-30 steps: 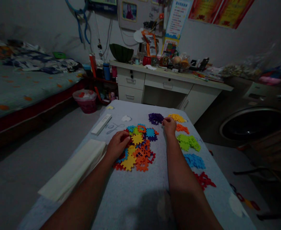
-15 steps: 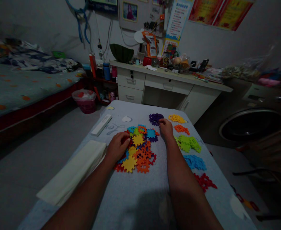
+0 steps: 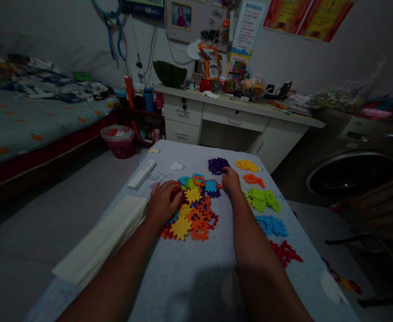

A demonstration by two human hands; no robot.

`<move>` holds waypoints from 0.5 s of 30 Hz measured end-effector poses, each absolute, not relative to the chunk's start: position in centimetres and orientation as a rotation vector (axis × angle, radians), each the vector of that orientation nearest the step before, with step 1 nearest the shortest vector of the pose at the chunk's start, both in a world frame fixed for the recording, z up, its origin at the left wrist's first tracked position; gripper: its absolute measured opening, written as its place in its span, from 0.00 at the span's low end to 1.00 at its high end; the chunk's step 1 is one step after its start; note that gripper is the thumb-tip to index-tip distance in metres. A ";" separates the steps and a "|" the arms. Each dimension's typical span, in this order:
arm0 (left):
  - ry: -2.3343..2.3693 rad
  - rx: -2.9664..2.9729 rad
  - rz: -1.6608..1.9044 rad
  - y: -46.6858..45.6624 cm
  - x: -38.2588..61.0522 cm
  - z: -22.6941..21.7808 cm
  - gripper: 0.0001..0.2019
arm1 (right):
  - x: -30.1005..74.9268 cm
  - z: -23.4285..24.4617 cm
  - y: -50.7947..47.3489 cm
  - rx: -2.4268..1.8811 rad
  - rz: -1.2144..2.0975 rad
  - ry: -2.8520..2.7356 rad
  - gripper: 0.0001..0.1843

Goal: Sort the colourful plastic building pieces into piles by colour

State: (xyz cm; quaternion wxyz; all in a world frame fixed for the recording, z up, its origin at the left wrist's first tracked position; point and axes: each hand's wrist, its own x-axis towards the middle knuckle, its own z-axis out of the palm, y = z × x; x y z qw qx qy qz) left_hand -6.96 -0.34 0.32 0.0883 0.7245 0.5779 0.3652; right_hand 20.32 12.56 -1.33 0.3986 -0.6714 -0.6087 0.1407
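My left hand (image 3: 163, 202) lies at the left side of a mixed heap of toothed plastic building pieces (image 3: 199, 214). A red piece (image 3: 175, 191) shows between its thumb and curled fingers. On top of the heap are a yellow piece (image 3: 192, 195) and a blue piece (image 3: 211, 185). My right hand (image 3: 231, 180) is at the lower right edge of a purple pile (image 3: 218, 166), its fingers closed together; whatever they hold is hidden. Down the right side run a yellow pile (image 3: 247, 165), an orange pile (image 3: 254, 180), a green pile (image 3: 262, 199), a blue pile (image 3: 272, 226) and a red pile (image 3: 286, 253).
The pieces lie on a cloth-covered table (image 3: 189, 277). Along its left side are a white box (image 3: 142, 175) and a folded pale cloth (image 3: 102, 239). Beyond stand a white desk (image 3: 183, 109) and a pink bin (image 3: 120, 145), with a washing machine (image 3: 337, 156) to the right.
My left hand has turned and lifted its fingers slightly, and a red piece now shows in them. My right hand has shifted only a little at the purple pile.
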 end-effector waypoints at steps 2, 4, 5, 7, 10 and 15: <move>1.660 2.170 1.094 -0.2 -6.9 0.0 0.11 | 20.2 -0.7 12.5 -1.683 0.359 -1.562 0.20; 1.609 2.151 1.110 0.0 -6.9 -0.3 0.13 | 20.2 0.2 12.4 -1.652 0.367 -1.620 0.18; 1.598 2.137 1.117 0.1 -6.9 -0.5 0.14 | 20.1 0.7 12.3 -1.628 0.382 -1.673 0.16; 1.596 2.114 1.115 0.3 -6.9 -0.7 0.16 | 20.0 1.7 12.1 -1.573 0.443 -1.803 0.11; 1.592 2.109 1.092 0.4 -7.0 -0.8 0.16 | 19.6 2.9 11.7 -1.505 0.552 -1.977 0.08; 1.590 2.110 1.065 0.5 -7.0 -0.9 0.15 | 19.0 3.3 11.1 -1.510 0.750 -2.099 0.08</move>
